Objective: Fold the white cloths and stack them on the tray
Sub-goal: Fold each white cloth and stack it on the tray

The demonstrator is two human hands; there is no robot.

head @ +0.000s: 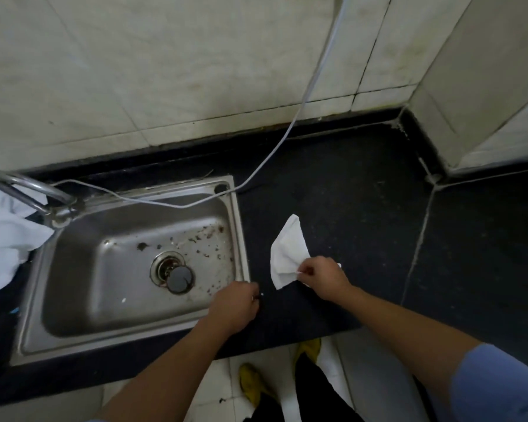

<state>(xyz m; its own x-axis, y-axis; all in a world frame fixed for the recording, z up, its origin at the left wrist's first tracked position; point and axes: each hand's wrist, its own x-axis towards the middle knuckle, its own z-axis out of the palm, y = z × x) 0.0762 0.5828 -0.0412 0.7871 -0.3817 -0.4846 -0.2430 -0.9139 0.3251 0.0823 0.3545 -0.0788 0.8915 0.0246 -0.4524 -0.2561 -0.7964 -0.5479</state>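
Observation:
A small white cloth (288, 252) lies crumpled on the black counter (363, 208) just right of the sink. My right hand (323, 277) pinches its near edge. My left hand (237, 304) hovers at the sink's near right corner with curled fingers; a tiny white speck shows at its fingertips, and I cannot tell whether it holds anything. A heap of more white cloths (6, 239) sits at the far left behind the tap. No tray is in view.
A steel sink (128, 339) with a drain plug (179, 278) fills the left of the counter. A curved tap (28, 193) stands at its back left. A thin white cable (287, 129) hangs down the tiled wall. The floor lies below.

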